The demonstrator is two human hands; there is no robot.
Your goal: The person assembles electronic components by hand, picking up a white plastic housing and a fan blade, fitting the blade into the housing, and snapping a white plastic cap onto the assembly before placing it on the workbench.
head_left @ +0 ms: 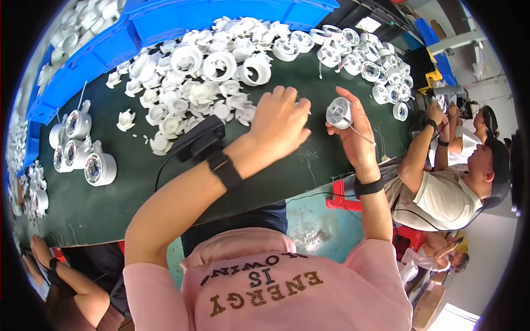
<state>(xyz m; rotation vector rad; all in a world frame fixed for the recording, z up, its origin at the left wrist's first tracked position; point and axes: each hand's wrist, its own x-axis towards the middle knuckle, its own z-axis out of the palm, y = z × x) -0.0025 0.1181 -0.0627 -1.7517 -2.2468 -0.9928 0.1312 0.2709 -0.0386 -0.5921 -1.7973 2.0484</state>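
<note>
My right hand (358, 132) grips a small white round housing (339, 113) with a clear, shiny centre, its thumb and fingers around the rim. A thin pale wire (362, 135) trails from the housing across the palm. To its left, my left hand (280, 124) is closed over the table, back of the hand up, fingers bent toward the housing. Whatever its fingertips pinch, if anything, is hidden or too small to make out. Beyond that hand spreads a heap of white plastic bladed parts (201, 91), with several white rings (220, 66) on top.
Blue bins (88, 60) line the table's far side. Similar clear-centred housings (370, 63) cluster at the far right. Several assembled white round units (100, 167) stand at left on the dark green table (138, 204). A black device (199, 138) sits by my left wrist. Co-workers (441, 193) sit at right.
</note>
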